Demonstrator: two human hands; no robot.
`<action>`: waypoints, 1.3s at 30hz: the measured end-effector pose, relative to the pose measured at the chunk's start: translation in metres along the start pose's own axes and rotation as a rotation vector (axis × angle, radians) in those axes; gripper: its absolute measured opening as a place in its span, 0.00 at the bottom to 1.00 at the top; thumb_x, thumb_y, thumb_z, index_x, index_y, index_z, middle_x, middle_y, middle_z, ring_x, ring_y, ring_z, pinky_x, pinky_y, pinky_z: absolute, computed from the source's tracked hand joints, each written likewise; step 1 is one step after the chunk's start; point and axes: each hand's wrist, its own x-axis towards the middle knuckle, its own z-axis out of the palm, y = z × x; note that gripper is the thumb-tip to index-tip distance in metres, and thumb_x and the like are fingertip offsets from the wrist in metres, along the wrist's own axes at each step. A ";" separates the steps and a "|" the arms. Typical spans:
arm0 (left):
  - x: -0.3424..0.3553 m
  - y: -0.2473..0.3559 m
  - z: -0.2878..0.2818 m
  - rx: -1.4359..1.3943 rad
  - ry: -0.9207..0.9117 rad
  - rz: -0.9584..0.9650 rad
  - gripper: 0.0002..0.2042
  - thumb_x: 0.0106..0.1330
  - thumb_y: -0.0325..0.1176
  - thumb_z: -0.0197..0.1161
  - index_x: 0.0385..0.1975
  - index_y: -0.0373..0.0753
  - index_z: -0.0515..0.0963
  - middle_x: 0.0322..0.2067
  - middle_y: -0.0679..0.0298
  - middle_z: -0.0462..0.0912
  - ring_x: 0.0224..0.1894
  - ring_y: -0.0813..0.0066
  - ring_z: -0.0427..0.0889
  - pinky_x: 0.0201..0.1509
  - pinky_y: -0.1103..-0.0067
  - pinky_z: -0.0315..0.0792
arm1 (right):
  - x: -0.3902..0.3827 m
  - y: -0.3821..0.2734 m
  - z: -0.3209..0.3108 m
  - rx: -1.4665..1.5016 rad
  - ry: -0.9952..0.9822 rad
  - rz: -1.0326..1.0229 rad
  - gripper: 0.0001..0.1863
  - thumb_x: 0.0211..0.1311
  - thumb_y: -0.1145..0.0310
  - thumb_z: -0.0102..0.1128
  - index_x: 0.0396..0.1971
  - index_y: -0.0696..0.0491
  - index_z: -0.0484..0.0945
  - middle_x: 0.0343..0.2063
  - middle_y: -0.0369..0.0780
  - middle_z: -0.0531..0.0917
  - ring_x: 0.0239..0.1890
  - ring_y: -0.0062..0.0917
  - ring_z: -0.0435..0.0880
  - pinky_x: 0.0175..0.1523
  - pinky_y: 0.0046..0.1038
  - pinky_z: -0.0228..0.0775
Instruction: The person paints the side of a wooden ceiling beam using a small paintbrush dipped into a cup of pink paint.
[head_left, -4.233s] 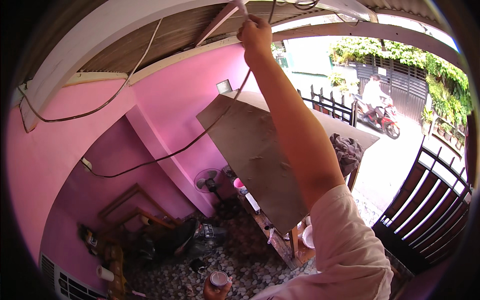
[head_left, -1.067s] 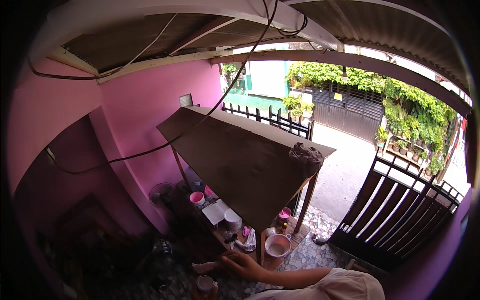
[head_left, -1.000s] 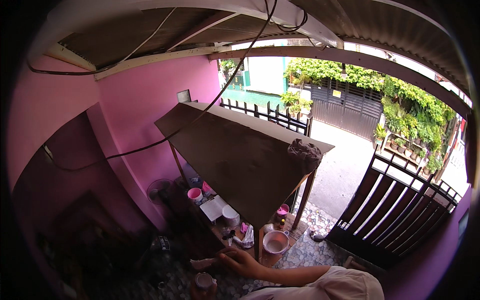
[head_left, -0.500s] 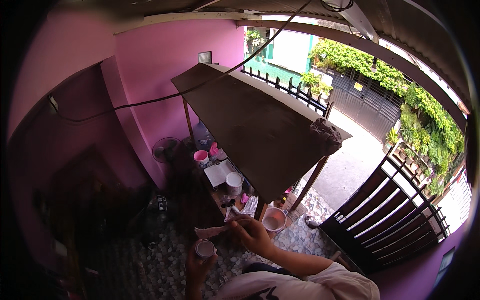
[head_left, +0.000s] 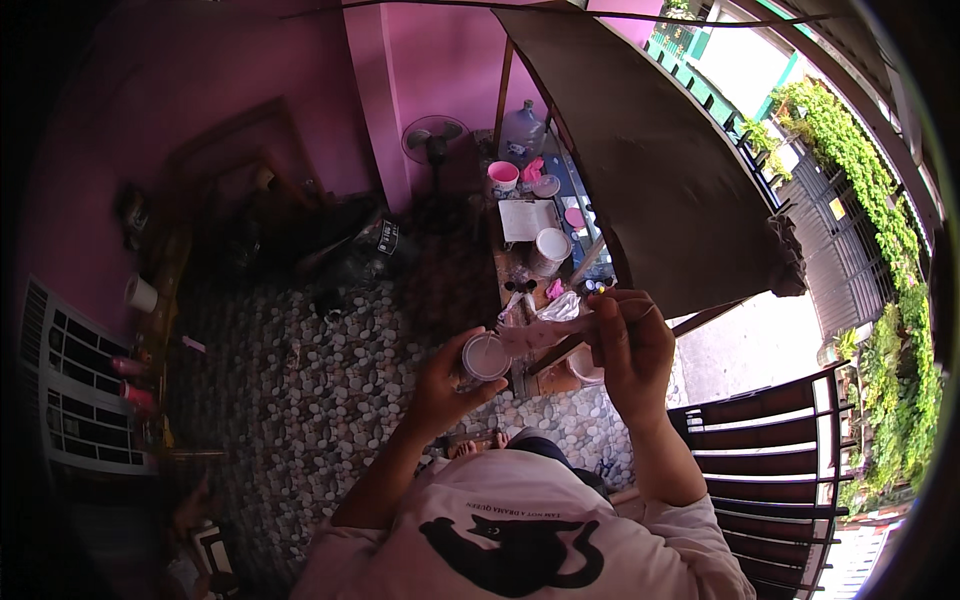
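Note:
My left hand [head_left: 445,385] is wrapped round a small round tub [head_left: 486,356], its pale, pinkish round end facing up. To its right, my right hand [head_left: 634,345] pinches one end of a pale pink, partly see-through strip [head_left: 535,336]. The strip's free end reaches across to the tub's right edge; whether they touch, I cannot tell. Its exact kind is unclear. Beyond the hands stands a cluttered table with a crumpled silver packet [head_left: 560,307] and a bright pink scrap [head_left: 555,289].
Further back on the table are a white bucket [head_left: 551,250], a white tray [head_left: 525,220], a pink-and-white tub [head_left: 503,178] and a large water jug [head_left: 523,133]. A dark canopy [head_left: 650,130] overhangs it. A fan [head_left: 435,140] and a motorbike [head_left: 350,250] stand left; a slatted gate [head_left: 760,440] is right.
My view has tipped down and turned left. Both hands now appear higher in the picture, still holding the tub and the strip, and the strip's free end is nearer the tub.

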 end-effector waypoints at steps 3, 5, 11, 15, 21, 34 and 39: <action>0.001 0.001 0.001 -0.054 0.000 -0.041 0.34 0.54 0.24 0.72 0.61 0.34 0.63 0.55 0.57 0.72 0.59 0.71 0.72 0.63 0.74 0.68 | -0.001 0.000 0.005 0.036 -0.081 0.144 0.08 0.67 0.70 0.57 0.31 0.60 0.77 0.23 0.36 0.82 0.25 0.12 0.78 0.29 0.17 0.69; 0.003 0.001 0.000 -0.068 -0.026 -0.060 0.34 0.54 0.21 0.71 0.61 0.34 0.62 0.58 0.57 0.69 0.61 0.68 0.70 0.65 0.72 0.67 | 0.002 0.002 0.010 -0.028 -0.110 0.084 0.08 0.66 0.70 0.58 0.31 0.60 0.77 0.22 0.37 0.82 0.24 0.13 0.79 0.28 0.18 0.69; 0.005 -0.006 0.001 -0.056 0.004 -0.034 0.34 0.54 0.27 0.74 0.61 0.35 0.64 0.52 0.58 0.74 0.56 0.73 0.74 0.61 0.76 0.69 | 0.006 0.016 0.022 -0.181 -0.221 -0.054 0.07 0.63 0.70 0.61 0.31 0.59 0.77 0.22 0.41 0.82 0.21 0.19 0.81 0.26 0.22 0.69; 0.004 -0.005 -0.001 -0.027 0.018 -0.053 0.34 0.54 0.28 0.74 0.61 0.36 0.64 0.52 0.58 0.74 0.55 0.73 0.74 0.60 0.76 0.69 | 0.010 0.017 0.030 -0.159 -0.300 0.043 0.06 0.61 0.71 0.62 0.31 0.58 0.77 0.21 0.41 0.82 0.21 0.23 0.82 0.27 0.24 0.70; 0.002 -0.005 -0.004 -0.008 0.028 -0.059 0.34 0.54 0.30 0.74 0.61 0.37 0.65 0.52 0.58 0.74 0.55 0.73 0.74 0.58 0.76 0.70 | 0.013 0.018 0.045 -0.194 -0.377 0.033 0.06 0.61 0.72 0.62 0.31 0.58 0.77 0.20 0.41 0.81 0.21 0.24 0.83 0.26 0.24 0.70; -0.005 0.005 -0.013 -0.084 -0.004 -0.116 0.35 0.53 0.22 0.72 0.62 0.34 0.62 0.58 0.54 0.71 0.61 0.68 0.71 0.65 0.72 0.66 | 0.007 0.026 0.046 -0.126 -0.308 0.078 0.06 0.63 0.71 0.61 0.30 0.58 0.77 0.22 0.38 0.82 0.23 0.14 0.78 0.29 0.20 0.69; -0.009 0.009 -0.018 -0.028 -0.019 -0.108 0.35 0.53 0.22 0.72 0.61 0.34 0.62 0.58 0.55 0.70 0.61 0.68 0.71 0.66 0.72 0.66 | 0.000 0.028 0.037 0.041 -0.234 0.283 0.09 0.67 0.67 0.58 0.32 0.57 0.77 0.21 0.34 0.80 0.20 0.12 0.75 0.25 0.17 0.64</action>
